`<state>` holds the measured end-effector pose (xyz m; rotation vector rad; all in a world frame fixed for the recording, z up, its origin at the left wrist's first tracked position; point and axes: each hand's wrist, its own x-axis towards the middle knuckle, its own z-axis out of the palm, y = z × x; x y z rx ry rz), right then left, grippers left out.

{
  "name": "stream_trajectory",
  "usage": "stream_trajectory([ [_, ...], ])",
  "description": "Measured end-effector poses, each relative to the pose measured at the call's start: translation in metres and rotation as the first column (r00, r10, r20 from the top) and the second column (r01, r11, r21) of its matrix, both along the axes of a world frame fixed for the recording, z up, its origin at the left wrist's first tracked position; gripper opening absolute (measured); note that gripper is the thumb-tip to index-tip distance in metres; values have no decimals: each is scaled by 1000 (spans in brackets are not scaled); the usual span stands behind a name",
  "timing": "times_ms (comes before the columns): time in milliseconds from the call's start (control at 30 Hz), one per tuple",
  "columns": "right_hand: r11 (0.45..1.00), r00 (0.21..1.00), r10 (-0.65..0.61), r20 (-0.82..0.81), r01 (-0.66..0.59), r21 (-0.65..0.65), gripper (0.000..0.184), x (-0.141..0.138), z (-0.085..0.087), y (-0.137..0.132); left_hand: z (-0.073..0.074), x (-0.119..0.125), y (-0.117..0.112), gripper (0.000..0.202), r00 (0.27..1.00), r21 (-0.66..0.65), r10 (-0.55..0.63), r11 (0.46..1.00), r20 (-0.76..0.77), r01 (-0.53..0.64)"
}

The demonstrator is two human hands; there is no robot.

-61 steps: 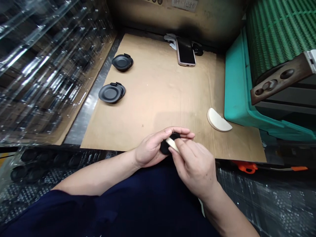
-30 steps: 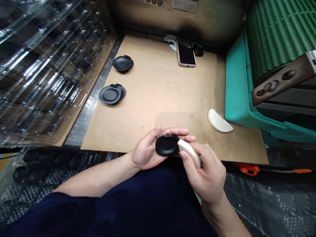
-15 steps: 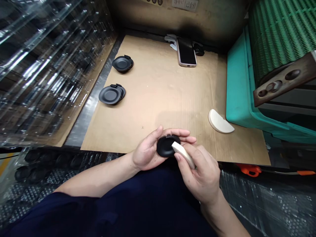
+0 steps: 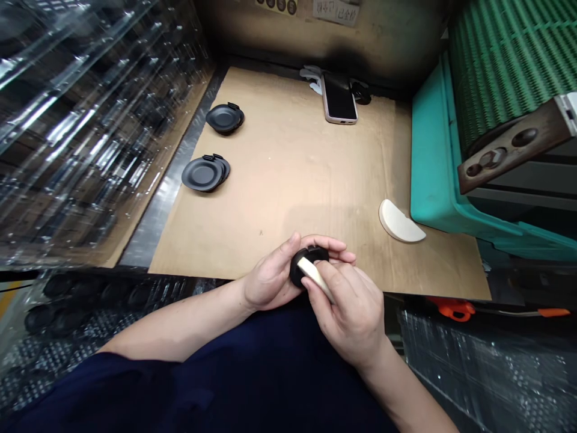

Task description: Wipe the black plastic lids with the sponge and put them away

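Note:
My left hand cradles a round black plastic dish with a small tab, its fingers curled under the rim. My right hand is shut on a cream crescent-shaped foam pad, pressing it across the dish's face. The pad hides the middle of the dish, and my right fingers cover part of both. A matching cream crescent pad lies on the brown cardboard sheet, to the right of my hands.
Two stacks of black dishes sit at the cardboard's left side, with a phone and white gloves at the back. A teal bin stands right, clear plastic trays left.
My right hand has moved left, bringing the pad from the dish's right edge across its face. My left hand has turned the dish slightly, and it shows less of its surface.

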<state>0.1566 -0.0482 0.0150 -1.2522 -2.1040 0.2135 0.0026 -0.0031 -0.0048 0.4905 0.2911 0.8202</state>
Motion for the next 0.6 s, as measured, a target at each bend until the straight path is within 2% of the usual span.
stream_trajectory([
  [233, 1000, 1000, -7, -17, 8, 18, 23, 0, -4, 0, 1, -2, 1, 65, 999, 14, -34, 999, -8, 34],
  [433, 999, 998, -53, -27, 53, -1, 18, 0, -1, 1, 1, -1, 1, 60, 998, 35, -45, 998, -37, 46],
  [600, 998, 999, 39, 7, -40, 47, 20, -2, 1, 1, 1, -1, 0, 64, 996, 64, -38, 997, -80, 44],
])
